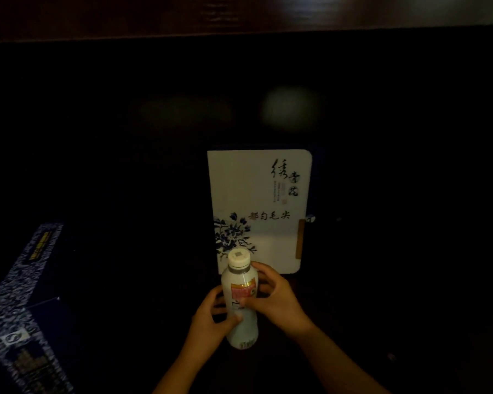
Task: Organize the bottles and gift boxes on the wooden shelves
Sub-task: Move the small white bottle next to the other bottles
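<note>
1. Clearly, the left hand (pixel 211 317) and right hand (pixel 276 300) both wrap the white bottle (pixel 241 302), steadying it upright.
2. It sits just before the white gift box (pixel 256 200) on the dark shelf (pixel 382 308), probably being lined up.

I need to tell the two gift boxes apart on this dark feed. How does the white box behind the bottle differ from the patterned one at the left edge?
The white gift box is pale with a blue flower spray and dark calligraphy; the dark blue patterned box is covered in dense blue-and-white print. The white one faces the camera squarely at centre; the patterned one sits angled, cut off by the frame. Both are rectangular.
</note>
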`<action>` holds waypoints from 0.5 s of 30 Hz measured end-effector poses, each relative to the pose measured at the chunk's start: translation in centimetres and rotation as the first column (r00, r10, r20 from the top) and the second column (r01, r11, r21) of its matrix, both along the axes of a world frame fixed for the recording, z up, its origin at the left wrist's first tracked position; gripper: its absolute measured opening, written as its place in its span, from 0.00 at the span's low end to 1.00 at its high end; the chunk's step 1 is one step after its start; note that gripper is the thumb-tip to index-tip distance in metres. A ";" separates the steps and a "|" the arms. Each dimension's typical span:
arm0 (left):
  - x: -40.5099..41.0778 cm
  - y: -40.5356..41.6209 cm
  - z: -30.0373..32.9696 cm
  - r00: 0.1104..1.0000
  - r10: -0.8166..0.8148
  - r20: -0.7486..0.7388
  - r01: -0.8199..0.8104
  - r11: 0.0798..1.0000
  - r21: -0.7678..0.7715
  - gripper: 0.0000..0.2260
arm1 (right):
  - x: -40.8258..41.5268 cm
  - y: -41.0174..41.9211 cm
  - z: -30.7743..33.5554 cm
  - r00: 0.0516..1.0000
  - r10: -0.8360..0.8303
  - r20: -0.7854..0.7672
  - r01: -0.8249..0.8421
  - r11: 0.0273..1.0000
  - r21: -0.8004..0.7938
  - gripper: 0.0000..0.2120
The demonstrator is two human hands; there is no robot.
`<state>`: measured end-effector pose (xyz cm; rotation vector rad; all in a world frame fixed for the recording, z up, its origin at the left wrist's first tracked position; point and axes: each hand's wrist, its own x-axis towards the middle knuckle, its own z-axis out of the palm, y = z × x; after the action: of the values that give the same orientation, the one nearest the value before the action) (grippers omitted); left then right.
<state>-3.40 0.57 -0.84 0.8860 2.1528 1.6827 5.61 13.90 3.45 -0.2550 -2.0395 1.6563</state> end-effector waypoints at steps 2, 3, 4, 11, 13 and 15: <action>2.0 0.5 0.4 0.999 -0.034 -0.017 0.034 0.999 0.005 0.25 | 2.5 0.2 0.6 1.000 -0.027 -0.009 0.027 0.999 0.024 0.30; 3.0 0.8 0.6 0.999 -0.044 -0.025 0.044 0.999 0.010 0.25 | 3.9 0.3 0.9 0.999 -0.039 -0.012 0.039 0.999 0.031 0.30; 4.1 1.1 0.8 0.998 -0.054 -0.030 0.055 0.998 0.017 0.25 | 5.3 0.4 1.2 0.998 -0.053 -0.018 0.053 0.998 0.038 0.30; 14.0 5.3 3.0 0.980 -0.193 -0.047 0.195 0.980 0.045 0.28 | 17.4 3.1 3.3 0.986 -0.164 -0.032 0.166 0.985 0.054 0.31; 17.6 6.6 3.4 0.972 -0.229 -0.048 0.231 0.972 0.053 0.27 | 21.5 4.3 3.6 0.983 -0.181 -0.040 0.184 0.981 0.059 0.31; 21.9 8.3 3.7 0.967 -0.252 -0.044 0.254 0.965 0.056 0.28 | 26.1 5.9 3.9 0.980 -0.194 -0.048 0.197 0.978 0.070 0.31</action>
<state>18.53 8.89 2.81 1.1629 1.9219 1.6225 31.67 19.83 7.35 -0.3800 -1.9721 1.4520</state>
